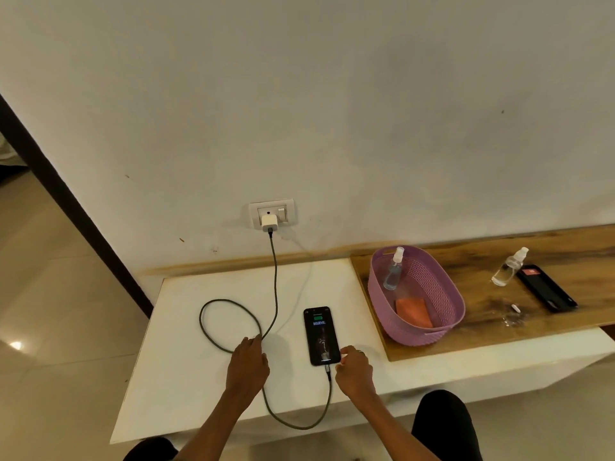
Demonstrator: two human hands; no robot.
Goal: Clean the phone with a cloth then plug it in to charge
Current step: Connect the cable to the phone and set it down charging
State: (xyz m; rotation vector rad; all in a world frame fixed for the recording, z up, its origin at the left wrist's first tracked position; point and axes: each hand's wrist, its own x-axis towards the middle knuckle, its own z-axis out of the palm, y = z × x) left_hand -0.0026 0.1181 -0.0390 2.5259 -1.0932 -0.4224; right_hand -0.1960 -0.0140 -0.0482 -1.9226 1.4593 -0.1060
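Charging shows on the black slab phone, with the braided grey cable seated. My right hand pinches its lower corner; my left hand lies flat, grasping nothing. Next move, I judge: release.

phones 2 | spray bottles 2 | basket 1 | cloth 1 | cable 1 | charger 1 | hands 2
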